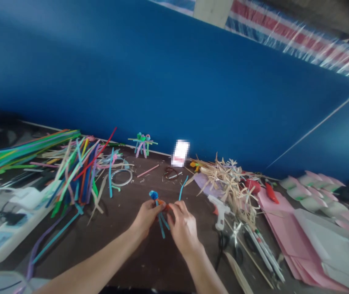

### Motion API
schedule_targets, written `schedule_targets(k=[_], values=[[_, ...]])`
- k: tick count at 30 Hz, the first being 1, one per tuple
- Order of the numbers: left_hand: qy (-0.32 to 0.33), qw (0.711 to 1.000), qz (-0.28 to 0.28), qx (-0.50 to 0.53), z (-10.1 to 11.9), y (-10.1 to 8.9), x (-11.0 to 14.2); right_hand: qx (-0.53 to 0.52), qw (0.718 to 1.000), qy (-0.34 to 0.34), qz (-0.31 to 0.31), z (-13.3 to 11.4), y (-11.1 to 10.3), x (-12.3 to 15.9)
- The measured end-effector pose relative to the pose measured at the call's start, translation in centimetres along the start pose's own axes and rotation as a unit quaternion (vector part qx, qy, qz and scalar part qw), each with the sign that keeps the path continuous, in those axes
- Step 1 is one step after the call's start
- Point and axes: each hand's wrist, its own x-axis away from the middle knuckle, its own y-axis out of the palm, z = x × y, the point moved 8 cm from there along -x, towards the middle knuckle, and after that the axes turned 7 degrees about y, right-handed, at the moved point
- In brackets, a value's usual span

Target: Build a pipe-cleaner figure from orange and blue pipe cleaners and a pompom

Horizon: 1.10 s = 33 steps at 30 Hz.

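Between my hands, over the middle of the dark table, is a small pipe-cleaner figure (154,195) with a blue curled top, an orange part and blue strips hanging down. My left hand (146,216) pinches it from the left, just under the blue top. Against the orange part, the fingertips of my right hand (183,223) are closed from the other side. A blue pipe cleaner (183,188) sticks up behind the right fingers; whether it joins the figure is hidden. Farther back stands a finished-looking green and purple pipe-cleaner figure (143,143).
Bundles of coloured pipe cleaners (30,151) and a white power strip (5,241) lie left. To the right are a hot glue gun (221,210), scissors (236,237), dried straw pieces (229,175) and pink sheets (293,237). A blurred bright phone-like screen (181,153) stands by the blue wall.
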Motion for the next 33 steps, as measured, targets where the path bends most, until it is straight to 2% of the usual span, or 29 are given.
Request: schedule_targets(k=[3,9,14,22,33], values=[[0.001,1.0,-0.001,-0.007,0.2,0.0,0.1,0.007,1.0,-0.001,-0.018,0.0,0.3,-0.4],[0.018,0.999,-0.022,-0.024,0.0,0.0,-0.2,0.001,1.0,0.009,-0.016,0.1,0.4,-0.6],[0.064,0.994,-0.048,-0.072,0.7,0.0,-0.3,-0.021,1.0,0.023,-0.005,0.4,0.3,-0.6],[0.13,0.975,-0.05,-0.171,1.9,0.3,0.1,-0.082,0.994,0.073,0.025,1.1,0.2,-0.1],[0.178,0.951,-0.095,-0.235,3.5,0.7,0.3,-0.134,0.984,0.121,-0.004,2.0,0.3,-0.5]])
